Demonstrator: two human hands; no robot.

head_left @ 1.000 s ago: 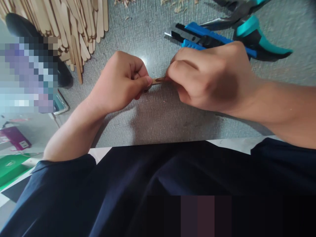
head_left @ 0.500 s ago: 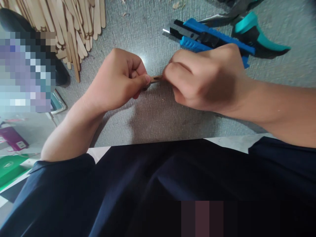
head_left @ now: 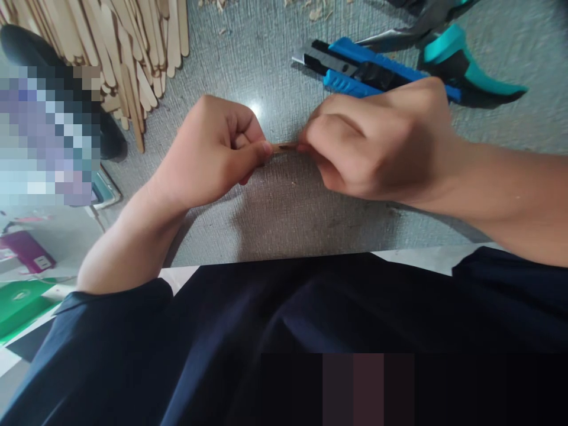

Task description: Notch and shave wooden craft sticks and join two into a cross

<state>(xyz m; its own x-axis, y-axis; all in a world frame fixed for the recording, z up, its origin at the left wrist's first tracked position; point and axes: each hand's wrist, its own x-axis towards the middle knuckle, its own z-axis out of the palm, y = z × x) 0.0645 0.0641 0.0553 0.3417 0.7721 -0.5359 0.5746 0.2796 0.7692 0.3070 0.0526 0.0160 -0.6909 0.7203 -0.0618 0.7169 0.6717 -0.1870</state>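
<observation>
A short, narrow piece of wooden stick [head_left: 283, 147] with a dark mark on it spans the gap between my hands. My left hand [head_left: 217, 148] is closed, its thumb and curled fingers pinching the left end. On the other side my right hand [head_left: 373, 142] is closed too, with its fingertips at the stick's right end. Most of the stick is covered by fingers, so its full length is hidden. Just beyond my right hand lies a blue and black utility knife [head_left: 355, 65], partly behind the knuckles.
Many wooden craft sticks [head_left: 142, 35] are heaped at the upper left. Teal-and-black handled pliers [head_left: 470, 65] lie at the upper right. Wood shavings [head_left: 317, 12] dot the grey table [head_left: 293, 231]. A dark object [head_left: 110, 139], partly blurred out, and a phone-like object [head_left: 106, 186] sit at left.
My right hand has shifted slightly right, away from my left, and more of the stick shows between them. The view has tilted a little.
</observation>
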